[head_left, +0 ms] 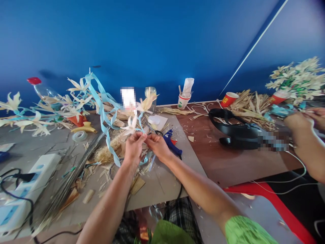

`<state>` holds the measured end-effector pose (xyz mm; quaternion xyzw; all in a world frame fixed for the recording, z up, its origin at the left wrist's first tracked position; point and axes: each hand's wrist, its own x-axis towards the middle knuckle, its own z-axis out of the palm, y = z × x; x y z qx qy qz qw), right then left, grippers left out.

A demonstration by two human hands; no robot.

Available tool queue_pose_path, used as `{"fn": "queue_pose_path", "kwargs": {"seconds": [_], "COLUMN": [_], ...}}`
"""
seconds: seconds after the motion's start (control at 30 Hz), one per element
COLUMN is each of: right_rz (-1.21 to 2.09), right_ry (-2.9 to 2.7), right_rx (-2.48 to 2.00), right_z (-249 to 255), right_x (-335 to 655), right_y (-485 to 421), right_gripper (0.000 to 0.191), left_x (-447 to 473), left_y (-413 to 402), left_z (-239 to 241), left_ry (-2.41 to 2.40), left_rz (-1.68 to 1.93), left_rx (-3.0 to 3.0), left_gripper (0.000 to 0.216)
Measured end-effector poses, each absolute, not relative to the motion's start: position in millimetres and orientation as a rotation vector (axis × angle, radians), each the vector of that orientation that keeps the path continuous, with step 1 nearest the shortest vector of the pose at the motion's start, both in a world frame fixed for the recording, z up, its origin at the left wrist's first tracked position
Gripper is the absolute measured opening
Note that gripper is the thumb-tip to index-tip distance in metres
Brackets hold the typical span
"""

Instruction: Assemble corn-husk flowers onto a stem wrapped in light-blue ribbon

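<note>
Across the grey worktop [162,183] lies a thick litter of dried husk strips, shavings and off-cuts, with a bundle of thin wire stems [73,176] slanting along its left part and a white power strip [22,189] at the near left edge. Farther back, finished husk flowers [38,118] on blue-wrapped stems sprawl to the left, and a paper cup [183,100] of tools stands against the blue wall. A co-worker's hand [299,123] is busy at the far right, above a heap of husks; it is apart from the person's own.

Both of the person's hands meet over the middle of the worktop. The left hand [133,147] is closed on the stem just below a pale husk flower [132,124], holding it upright. The right hand [157,145] pinches the stem and the blue ribbon [108,135] beside it, fingertips touching the left hand's. A long tail of ribbon spirals down to the left.

Judged from this, the stem is being wrapped. It should go best if the left hand keeps the petals' bases gripped tight while the right pulls the ribbon taut and lays each turn slanting, overlapping the last. The blue glue gun [172,145] lies just behind the right wrist, so the loose tail is better kept clear of its tip
</note>
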<state>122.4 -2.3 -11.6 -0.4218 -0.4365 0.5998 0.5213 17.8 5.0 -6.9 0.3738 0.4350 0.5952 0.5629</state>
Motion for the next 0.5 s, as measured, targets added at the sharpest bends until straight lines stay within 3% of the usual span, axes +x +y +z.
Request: {"fn": "queue_pose_path", "kwargs": {"seconds": [0.2, 0.5], "right_rz": [1.766, 1.457], "right_ry": [-0.972, -1.096], "right_rx": [-0.824, -1.019], "right_z": [-4.0, -12.5], "right_x": [128.5, 122.1], "right_y": [-2.2, -2.3], "right_gripper": [0.035, 0.037], "left_x": [13.7, 18.4], "left_y": [3.8, 2.8], "left_z": [1.8, -4.9], "left_ry": [0.849, 1.019], "left_rz": [1.179, 1.356], "left_rx": [0.744, 0.835], "left_gripper": [0.023, 0.025]}}
